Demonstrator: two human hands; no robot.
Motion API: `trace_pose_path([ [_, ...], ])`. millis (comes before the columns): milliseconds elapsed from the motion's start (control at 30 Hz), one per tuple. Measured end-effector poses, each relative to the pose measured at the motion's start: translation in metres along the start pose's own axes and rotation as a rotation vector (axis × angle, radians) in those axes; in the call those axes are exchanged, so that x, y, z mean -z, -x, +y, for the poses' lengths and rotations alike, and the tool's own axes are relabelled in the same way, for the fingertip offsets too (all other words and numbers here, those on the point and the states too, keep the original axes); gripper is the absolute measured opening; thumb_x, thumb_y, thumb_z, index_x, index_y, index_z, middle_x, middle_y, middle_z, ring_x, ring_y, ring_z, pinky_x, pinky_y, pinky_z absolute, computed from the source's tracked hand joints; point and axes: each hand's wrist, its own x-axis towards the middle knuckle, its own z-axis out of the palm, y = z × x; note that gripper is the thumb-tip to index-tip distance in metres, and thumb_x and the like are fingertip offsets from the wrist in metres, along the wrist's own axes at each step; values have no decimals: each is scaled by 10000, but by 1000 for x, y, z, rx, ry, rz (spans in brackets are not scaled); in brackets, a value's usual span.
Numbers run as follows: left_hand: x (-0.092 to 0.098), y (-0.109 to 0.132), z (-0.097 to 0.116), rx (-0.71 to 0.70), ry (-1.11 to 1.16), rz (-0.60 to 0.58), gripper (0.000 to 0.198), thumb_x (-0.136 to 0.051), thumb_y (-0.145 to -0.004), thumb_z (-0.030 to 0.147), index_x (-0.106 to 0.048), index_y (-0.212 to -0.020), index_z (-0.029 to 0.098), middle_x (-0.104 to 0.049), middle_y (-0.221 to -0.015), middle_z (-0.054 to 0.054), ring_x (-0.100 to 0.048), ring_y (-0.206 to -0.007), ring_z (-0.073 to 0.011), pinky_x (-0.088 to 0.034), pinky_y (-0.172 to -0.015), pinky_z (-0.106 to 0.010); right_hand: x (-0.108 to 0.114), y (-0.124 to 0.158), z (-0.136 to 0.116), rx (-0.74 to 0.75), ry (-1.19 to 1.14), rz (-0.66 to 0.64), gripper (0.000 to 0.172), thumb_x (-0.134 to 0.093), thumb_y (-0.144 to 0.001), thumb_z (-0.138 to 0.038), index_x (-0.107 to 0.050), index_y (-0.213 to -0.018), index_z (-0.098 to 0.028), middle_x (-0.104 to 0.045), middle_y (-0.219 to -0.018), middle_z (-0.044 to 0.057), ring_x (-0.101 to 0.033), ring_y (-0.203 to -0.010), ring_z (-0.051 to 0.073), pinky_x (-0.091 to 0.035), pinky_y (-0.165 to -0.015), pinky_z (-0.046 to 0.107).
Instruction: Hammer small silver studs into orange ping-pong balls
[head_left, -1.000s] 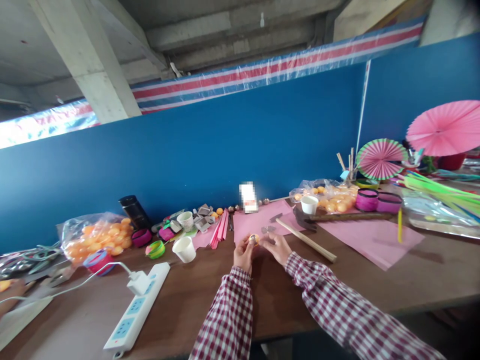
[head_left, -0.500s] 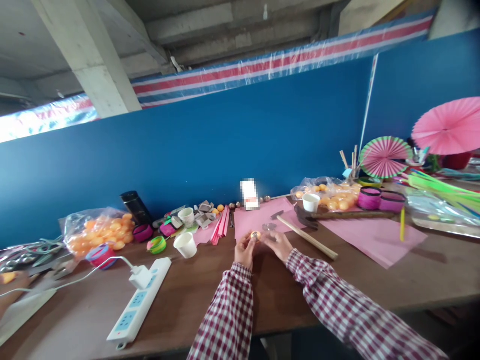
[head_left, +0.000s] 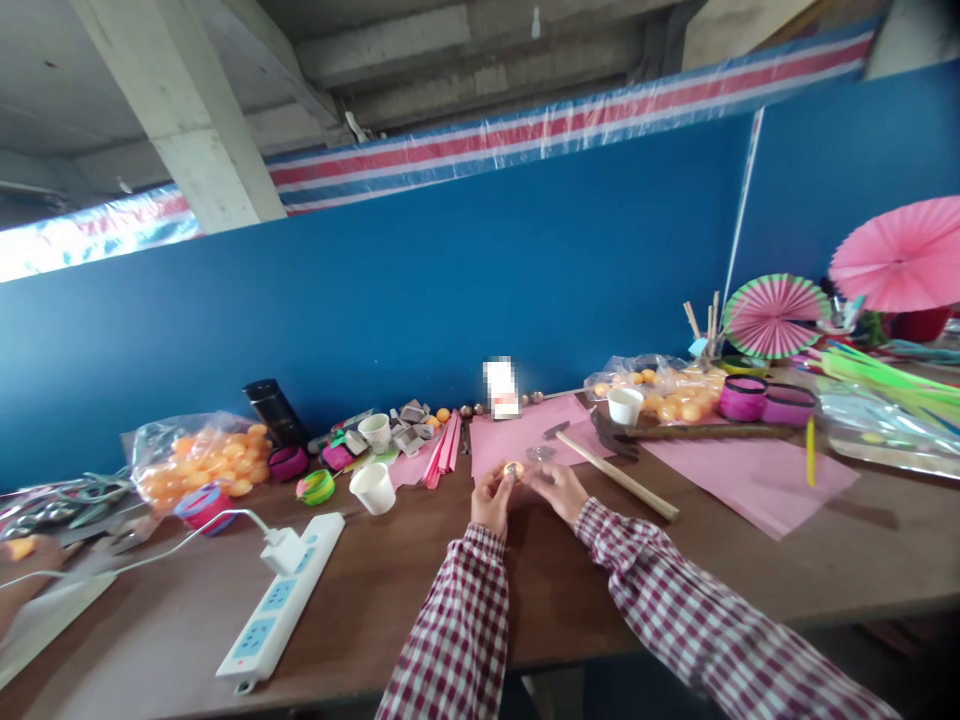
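Note:
Over the brown table, my left hand [head_left: 491, 500] pinches a small orange ball [head_left: 513, 470] with something shiny on its upper side. My right hand [head_left: 559, 490] has its thumb and fingertips against the ball's right side, fingers closed towards it. Just beyond lies a pink sheet [head_left: 499, 442] with small clear pieces [head_left: 540, 454] on it. A hammer [head_left: 615, 472] with a wooden handle rests to the right of my right hand, its head on the pink sheet.
At left are a white power strip [head_left: 281, 600], a white cup [head_left: 373, 489] and a bag of orange balls [head_left: 214, 465]. Another person's hand [head_left: 30, 570] shows at the far left. An axe-like tool [head_left: 697, 432] and a second pink sheet [head_left: 757, 485] lie right.
The whole view has shifted slightly. Both hands stay at the orange ball in nearly the same pose.

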Motion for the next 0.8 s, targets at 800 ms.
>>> trace_pose_path([
  [800, 6, -3, -5, -93, -188, 12, 434, -664, -608, 318, -603, -981, 104, -636, -988, -117, -573, -943, -230, -449, -848, -368, 0, -1, 4, -46, -19, -53, 367, -564, -646, -477, -637, -724, -126, -650, -726, 58, -591, -753, 189, -453, -727, 305],
])
